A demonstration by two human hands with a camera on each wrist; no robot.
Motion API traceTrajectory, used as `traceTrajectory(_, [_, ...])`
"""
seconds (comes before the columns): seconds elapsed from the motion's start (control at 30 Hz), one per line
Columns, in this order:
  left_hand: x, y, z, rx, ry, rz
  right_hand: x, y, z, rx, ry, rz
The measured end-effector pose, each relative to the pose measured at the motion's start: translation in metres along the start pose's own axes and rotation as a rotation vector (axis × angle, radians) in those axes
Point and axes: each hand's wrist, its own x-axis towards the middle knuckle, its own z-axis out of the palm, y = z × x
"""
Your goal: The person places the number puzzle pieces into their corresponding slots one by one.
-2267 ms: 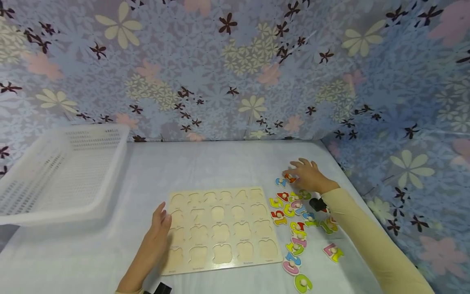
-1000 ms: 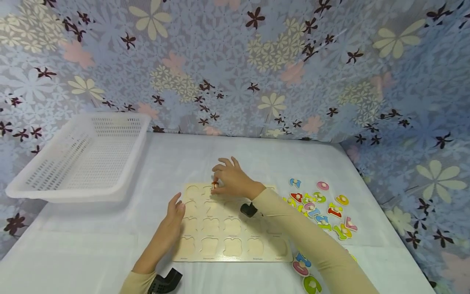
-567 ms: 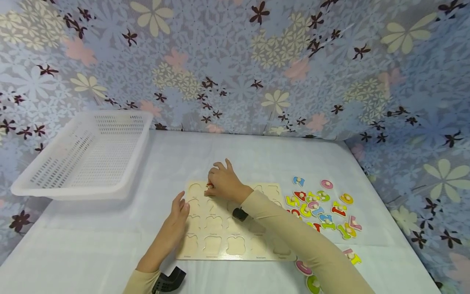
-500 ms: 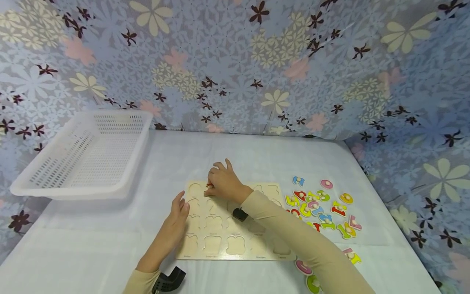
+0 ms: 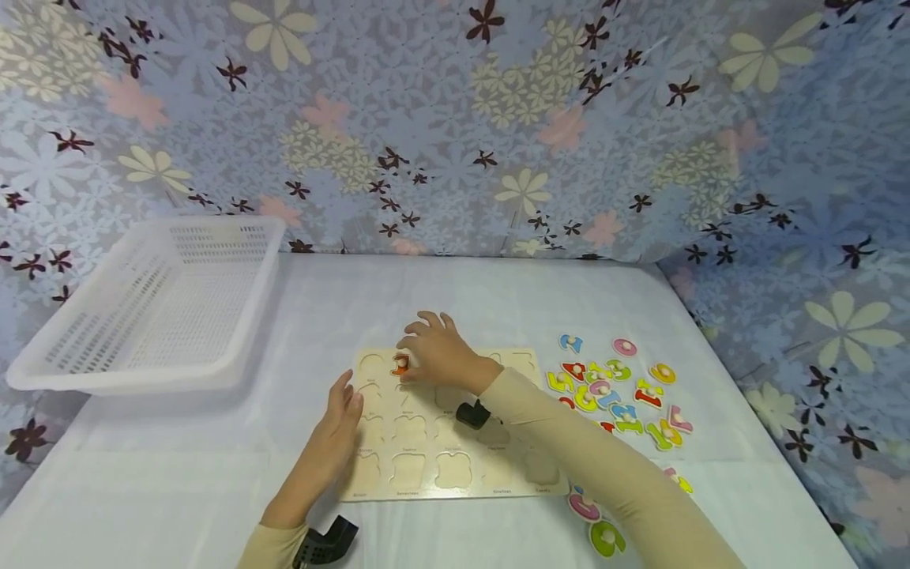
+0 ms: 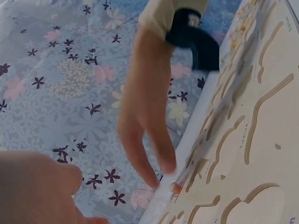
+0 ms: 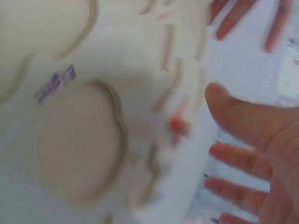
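Right fingers (image 7: 240,158), parted, hover beside an orange piece (image 5: 400,364) on a board (image 5: 426,495) reading "Twelve".

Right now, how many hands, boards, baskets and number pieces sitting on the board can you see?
Left hand and right hand: 2
Board: 1
Basket: 1
Number piece on the board: 1
Total: 5

White-covered table (image 5: 498,292). Floral sheeting (image 5: 441,103), blue-grey with cream, pink and dark blossoms, hangs behind far edge, bends near far right corner, continues along right edge. Light soft.
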Motion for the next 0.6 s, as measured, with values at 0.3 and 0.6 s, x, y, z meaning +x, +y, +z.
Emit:
traceTrajectory(0.3, [-0.007, 0.001, 0.002, 0.013, -0.009, -0.008, -0.088, 0.078, -0.017, 0.186, 0.106, 0.044])
traceTrajectory(0.6, [-0.003, 0.003, 0.011, -0.02, -0.046, 0.036, -0.194, 0.187, -0.024, 0.179, 0.108, 0.454])
